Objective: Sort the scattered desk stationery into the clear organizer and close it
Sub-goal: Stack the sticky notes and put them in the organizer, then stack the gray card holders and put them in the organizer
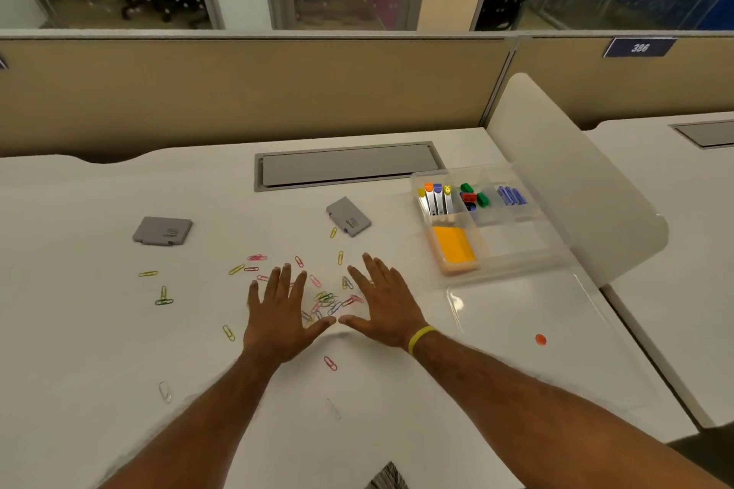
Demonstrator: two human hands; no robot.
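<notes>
Coloured paper clips point(326, 300) lie scattered on the white desk, thickest in a small heap between my hands. My left hand point(278, 310) and my right hand point(383, 300) rest flat on the desk, fingers spread, thumbs nearly touching below the heap. Neither holds anything. The clear organizer point(512, 246) stands open to the right, with orange sticky notes point(454, 248), several pens point(435, 198), coloured binder clips point(472, 196) and blue staples point(511, 195) in its compartments. Its clear lid point(528, 333) lies flat toward me, with an orange dot on it.
Two grey flat boxes lie on the desk, one point(163, 231) at the left and one point(348, 216) near the organizer. A grey cable hatch point(345, 167) sits at the back. A beige partition wall closes the far edge. A white side divider point(576, 179) rises right of the organizer.
</notes>
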